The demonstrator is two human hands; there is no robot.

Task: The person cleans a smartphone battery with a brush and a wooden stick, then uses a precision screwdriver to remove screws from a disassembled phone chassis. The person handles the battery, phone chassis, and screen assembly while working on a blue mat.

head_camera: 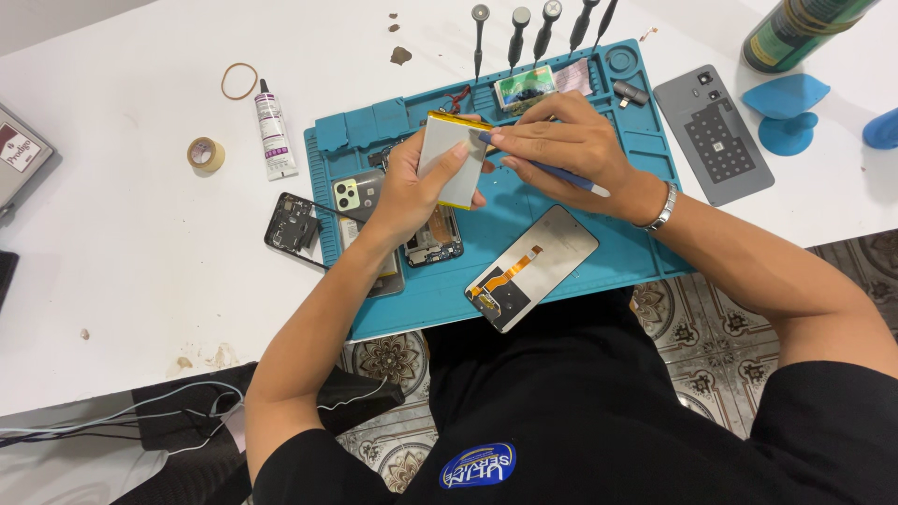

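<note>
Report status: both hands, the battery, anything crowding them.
Left hand grips flat silver battery above blue mat. Right hand holds blue tool at battery's edge. Opened phone below; loose screen beside it.

A screen panel (531, 267) lies face down on the blue mat (645, 154), screwdrivers (543, 28) standing along its far edge. A grey back cover (713, 134) (camera holes up) rests right; glue tube (272, 127), tape roll (205, 153) and rubber band (239, 80) sit left.
</note>
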